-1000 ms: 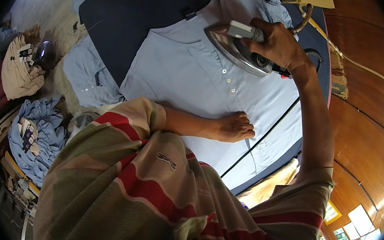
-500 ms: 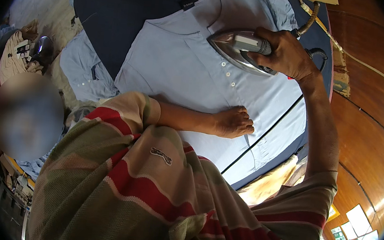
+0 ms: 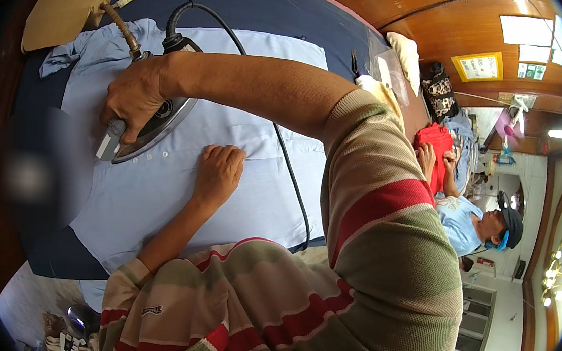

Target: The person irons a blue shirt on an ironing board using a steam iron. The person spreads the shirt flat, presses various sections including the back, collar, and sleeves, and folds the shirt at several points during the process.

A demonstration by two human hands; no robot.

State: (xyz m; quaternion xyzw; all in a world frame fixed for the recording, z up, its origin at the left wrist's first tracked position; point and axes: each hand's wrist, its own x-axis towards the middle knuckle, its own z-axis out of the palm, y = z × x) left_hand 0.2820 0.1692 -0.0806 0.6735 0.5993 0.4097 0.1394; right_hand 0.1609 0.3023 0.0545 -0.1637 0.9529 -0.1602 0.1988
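Note:
A light blue shirt [image 3: 254, 147] lies spread over a dark navy ironing surface [image 3: 270, 4]. My right hand [image 3: 138, 94] is closed around the handle of a steam iron [image 3: 173, 119], whose soleplate rests on the shirt beside a row of white buttons. My left hand [image 3: 219, 175] lies on the shirt just right of the buttons, fingers bent and slightly apart, holding nothing I can see. A black cord [image 3: 290, 166] runs from behind the iron, under my right forearm and across the shirt. A brown braided hose [image 3: 124, 28] rises from the iron's back.
A cardboard piece [image 3: 74, 3] stands at the far left. At right, a co-worker [image 3: 469, 224] handles red cloth [image 3: 438, 150] on a table. A plastic bag [image 3: 389, 67] and a patterned black bag [image 3: 439, 92] lie along the wooden wall. A blurred patch covers the left edge.
The view has swung to the right, bringing the co-worker and red cloth in. The iron stays in my right hand on the shirt, near the buttons; my left hand still rests on the cloth.

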